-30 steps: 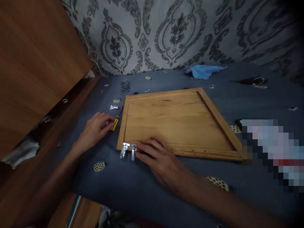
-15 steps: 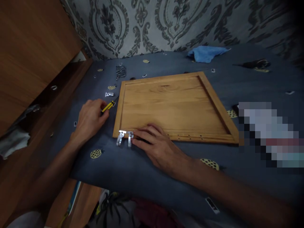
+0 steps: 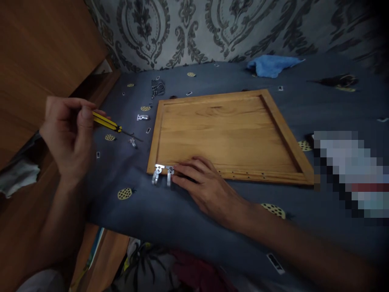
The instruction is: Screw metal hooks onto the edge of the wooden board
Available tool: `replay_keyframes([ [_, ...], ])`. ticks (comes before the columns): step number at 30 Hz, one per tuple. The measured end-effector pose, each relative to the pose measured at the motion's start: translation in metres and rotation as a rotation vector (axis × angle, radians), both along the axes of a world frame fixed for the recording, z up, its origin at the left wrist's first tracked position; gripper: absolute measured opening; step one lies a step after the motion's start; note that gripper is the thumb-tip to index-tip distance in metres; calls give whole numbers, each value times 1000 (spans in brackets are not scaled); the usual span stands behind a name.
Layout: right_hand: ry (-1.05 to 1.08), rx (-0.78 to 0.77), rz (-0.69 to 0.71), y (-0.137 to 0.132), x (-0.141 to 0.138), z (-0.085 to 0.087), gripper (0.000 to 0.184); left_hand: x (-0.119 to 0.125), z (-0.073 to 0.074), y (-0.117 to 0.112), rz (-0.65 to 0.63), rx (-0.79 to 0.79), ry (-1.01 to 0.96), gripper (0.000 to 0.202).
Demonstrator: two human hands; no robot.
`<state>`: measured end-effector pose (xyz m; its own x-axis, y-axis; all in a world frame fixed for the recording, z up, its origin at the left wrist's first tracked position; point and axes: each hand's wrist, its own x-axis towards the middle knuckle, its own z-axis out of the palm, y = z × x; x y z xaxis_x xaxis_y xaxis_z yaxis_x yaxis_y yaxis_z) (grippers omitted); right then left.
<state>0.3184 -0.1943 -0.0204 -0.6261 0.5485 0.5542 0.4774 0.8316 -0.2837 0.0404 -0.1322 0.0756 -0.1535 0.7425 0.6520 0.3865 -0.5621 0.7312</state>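
A framed wooden panel (image 3: 225, 134) lies flat on a dark blue sheet. A silver metal hook bracket (image 3: 162, 172) sits at its near left corner. My right hand (image 3: 200, 184) rests flat on the panel's near edge, its fingertips touching the bracket. My left hand (image 3: 68, 134) is raised above the sheet to the left of the panel. Its fingers are closed on a yellow-handled screwdriver (image 3: 111, 123), which points right toward the panel.
More metal brackets (image 3: 142, 117) and a bunch of hooks (image 3: 158, 87) lie on the sheet left of the panel. A blue cloth (image 3: 272, 65) lies by the patterned wall. A brown wooden cabinet (image 3: 39, 61) stands at the left. A blurred patch sits at the right.
My left hand has picked the screwdriver up off the sheet and lifted it up and to the left. My right hand has stayed by the bracket.
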Motion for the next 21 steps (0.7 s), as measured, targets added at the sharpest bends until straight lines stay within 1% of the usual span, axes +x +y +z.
replay_keyframes([
  [1, 1, 2, -1, 0, 0, 0, 31, 0, 2, 0, -38, 17, -49, 15],
  [3, 3, 11, -4, 0, 0, 1, 31, 0, 4, 0, -76, 51, -90, 16],
  [5, 3, 22, -6, 0, 0, 1, 31, -1, 4, 2, -154, -14, -146, 17],
  [7, 9, 32, -8, 0, 0, 1, 31, 1, 1, 2, -191, -52, -167, 19],
  [8, 7, 32, -10, 0, 0, 1, 31, 3, 0, 2, -188, -48, -164, 19],
  [10, -4, 20, -14, -1, -1, 2, 32, 12, -3, 0, -136, 8, -154, 15],
  [12, -14, 1, -15, -1, -1, 2, 33, 24, -4, -3, -66, 109, -150, 10],
  [15, -1, -1, -13, -1, -1, 2, 33, 41, -4, -6, -3, 243, -131, 13],
  [18, 7, 9, -9, 0, 0, 1, 32, 49, -7, -10, 41, 268, -86, 14],
  [21, 8, 0, -1, 0, 0, 0, 33, 49, -15, -15, 18, 271, 22, 11],
])
